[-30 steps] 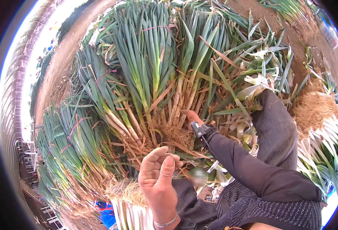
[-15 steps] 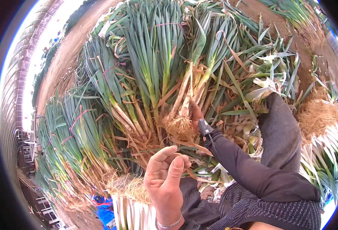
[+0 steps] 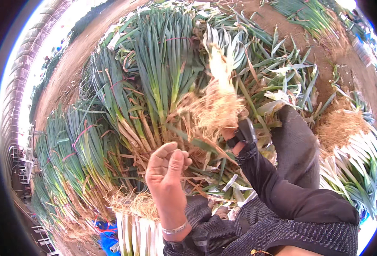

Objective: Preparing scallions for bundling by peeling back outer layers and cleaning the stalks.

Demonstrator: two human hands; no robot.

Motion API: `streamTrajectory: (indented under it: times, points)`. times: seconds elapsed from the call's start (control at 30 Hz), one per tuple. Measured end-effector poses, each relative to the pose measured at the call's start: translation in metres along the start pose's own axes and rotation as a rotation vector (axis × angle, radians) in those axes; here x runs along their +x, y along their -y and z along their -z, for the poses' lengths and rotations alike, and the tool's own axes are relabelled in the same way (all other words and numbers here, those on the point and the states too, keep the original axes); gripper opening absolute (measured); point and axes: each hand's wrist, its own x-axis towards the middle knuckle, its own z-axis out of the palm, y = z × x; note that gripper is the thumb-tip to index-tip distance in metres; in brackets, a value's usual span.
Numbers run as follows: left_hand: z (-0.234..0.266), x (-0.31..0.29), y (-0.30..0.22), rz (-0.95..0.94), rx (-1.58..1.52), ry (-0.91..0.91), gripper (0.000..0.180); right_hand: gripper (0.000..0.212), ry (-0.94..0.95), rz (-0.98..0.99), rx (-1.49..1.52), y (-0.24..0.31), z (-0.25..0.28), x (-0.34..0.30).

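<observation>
A clump of long green onions (image 3: pixel 223 68) with shaggy, straw-coloured roots (image 3: pixel 218 111) is raised in front of me, root end toward me, blurred by motion. My right hand (image 3: pixel 230 132) grips it from beneath; the roots hide most of the fingers. My left hand (image 3: pixel 167 179) hovers to the left and nearer, palm turned up, its fingers loosely curled and the thumb a little apart, with nothing seen in it. Just beyond stand unpeeled green onions (image 3: pixel 162 64) tied in bundles, leaves pointing away.
More tied bundles (image 3: pixel 77 145) lean in a row at the left. Cleaned white stalks (image 3: pixel 139 234) stand near my left forearm; another cleaned pile (image 3: pixel 350 162) lies at the right, past my trousered leg (image 3: pixel 297 149). Stripped leaves (image 3: pixel 282 77) litter the ground, and blue plastic (image 3: pixel 108 239) shows at lower left.
My right hand has lifted the green onions, swinging their roots up toward me. The left hand keeps its curled pose and sits slightly farther left in the picture as the view shifts.
</observation>
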Motion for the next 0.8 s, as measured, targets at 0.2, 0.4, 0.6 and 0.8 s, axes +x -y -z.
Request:
streamTrajectory:
  times: [0.2,0.4,0.6,0.8]
  points:
    - [0.001,0.005,-0.003,-0.063,-0.052,0.055,0.017,0.043,-0.171,-0.087,-0.910,0.075,0.081,-0.086]
    - [-0.002,0.008,-0.002,-0.103,0.055,0.000,0.014,0.041,-0.377,-0.256,-1.758,0.113,0.172,-0.170]
    - [0.008,0.008,-0.006,-0.112,0.062,-0.025,0.016,0.048,-0.611,-0.215,-2.093,0.101,0.198,-0.146]
    - [-0.005,0.009,-0.002,-0.062,0.027,0.034,0.020,0.064,-0.833,-0.321,-2.086,0.074,0.182,-0.100]
